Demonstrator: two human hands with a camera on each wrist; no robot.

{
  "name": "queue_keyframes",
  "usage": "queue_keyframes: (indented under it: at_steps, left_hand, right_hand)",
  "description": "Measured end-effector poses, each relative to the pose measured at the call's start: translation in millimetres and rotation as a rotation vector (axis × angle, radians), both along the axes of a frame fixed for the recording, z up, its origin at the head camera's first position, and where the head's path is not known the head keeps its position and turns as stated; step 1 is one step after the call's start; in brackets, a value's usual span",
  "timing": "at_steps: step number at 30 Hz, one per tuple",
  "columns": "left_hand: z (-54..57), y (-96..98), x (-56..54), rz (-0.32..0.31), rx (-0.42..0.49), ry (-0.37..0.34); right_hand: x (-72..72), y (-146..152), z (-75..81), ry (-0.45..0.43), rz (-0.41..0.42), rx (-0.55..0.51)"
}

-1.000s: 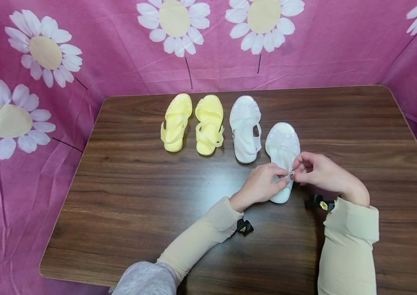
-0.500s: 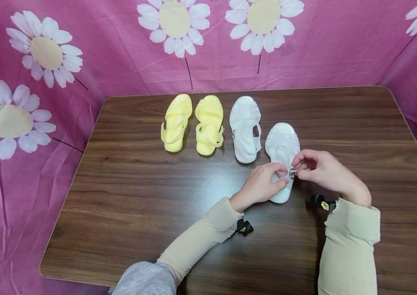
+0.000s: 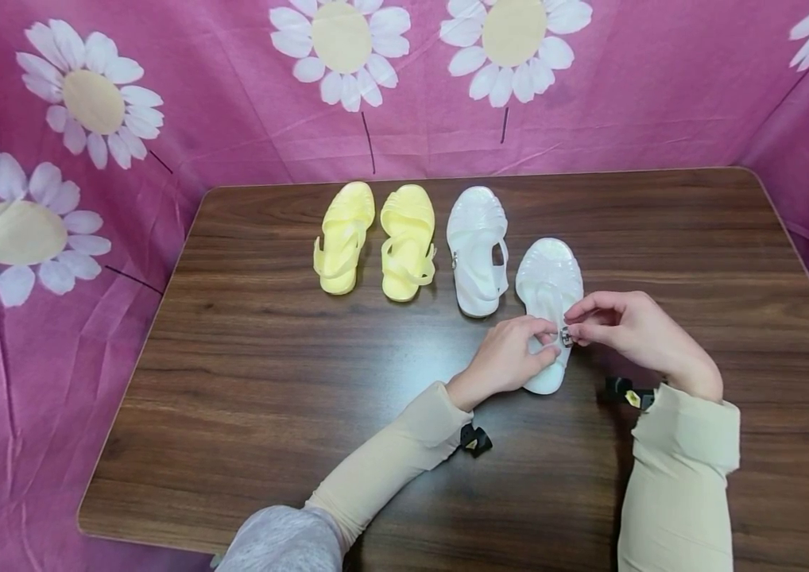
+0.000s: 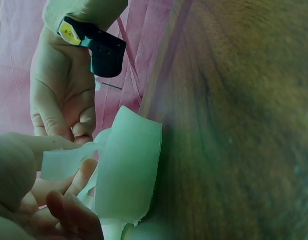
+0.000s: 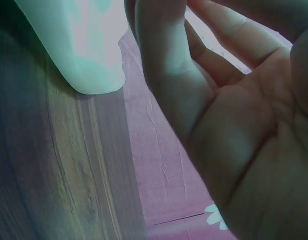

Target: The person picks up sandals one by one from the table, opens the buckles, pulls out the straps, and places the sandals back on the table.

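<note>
In the head view, a white jelly sandal lies sole down on the wooden table, its toe pointing to the far edge. My left hand pinches its strap from the left between thumb and fingers. From the right, my right hand pinches the strap end at a small silver buckle. Up close in the left wrist view, the sandal's heel stands beside the pale strap, with my fingers around it. Fingertips of my right hand are cut off in the right wrist view.
A second white sandal stands just left of the held one. Farther left are two yellow sandals, one nearer and another beyond. The table meets a pink flowered cloth at its far edge.
My right hand's fingers have shifted slightly at the buckle, which now shows more plainly. The left hand and all the sandals keep their places.
</note>
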State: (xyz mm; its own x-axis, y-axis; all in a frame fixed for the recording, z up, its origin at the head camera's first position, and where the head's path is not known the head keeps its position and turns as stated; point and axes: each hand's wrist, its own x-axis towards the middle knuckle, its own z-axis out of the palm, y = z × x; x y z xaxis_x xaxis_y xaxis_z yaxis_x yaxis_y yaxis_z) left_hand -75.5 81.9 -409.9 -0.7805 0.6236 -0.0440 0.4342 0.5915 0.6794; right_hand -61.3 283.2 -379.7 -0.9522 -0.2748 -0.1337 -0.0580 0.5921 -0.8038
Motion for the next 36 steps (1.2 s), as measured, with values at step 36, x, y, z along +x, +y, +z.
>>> queue_keyframes:
  at_steps: [36]
  left_hand:
    - [-0.3,-0.1,4.7,-0.02,0.024,0.046]
  right_hand:
    - [4.4,7.0,0.0,-0.023,0.07,-0.086]
